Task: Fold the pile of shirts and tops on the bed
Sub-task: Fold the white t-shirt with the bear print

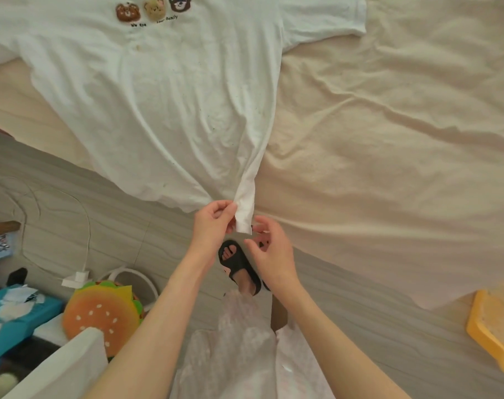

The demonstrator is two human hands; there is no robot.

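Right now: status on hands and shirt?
Left hand pinching the shirt hem corner. Right hand open just beside it, holding nothing. Shirt spread face-up on the bed, hem bunched at the edge. Nothing in the way.

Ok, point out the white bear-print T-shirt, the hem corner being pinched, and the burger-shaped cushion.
white bear-print T-shirt (pixel 164 105): head view, chest fabric.
pinched hem corner (pixel 244 218): head view, bunched end.
burger-shaped cushion (pixel 101 315): head view, orange bun.

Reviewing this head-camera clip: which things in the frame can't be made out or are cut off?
- White cotton T-shirt with three bear patches: collar and far sleeve cut off by the top edge.
- Small print under the bears: too small to read fully.
- Pile of shirts: none visible in this view.
- Right hand: whether it touches the hem corner pinched by the left hand is unclear.
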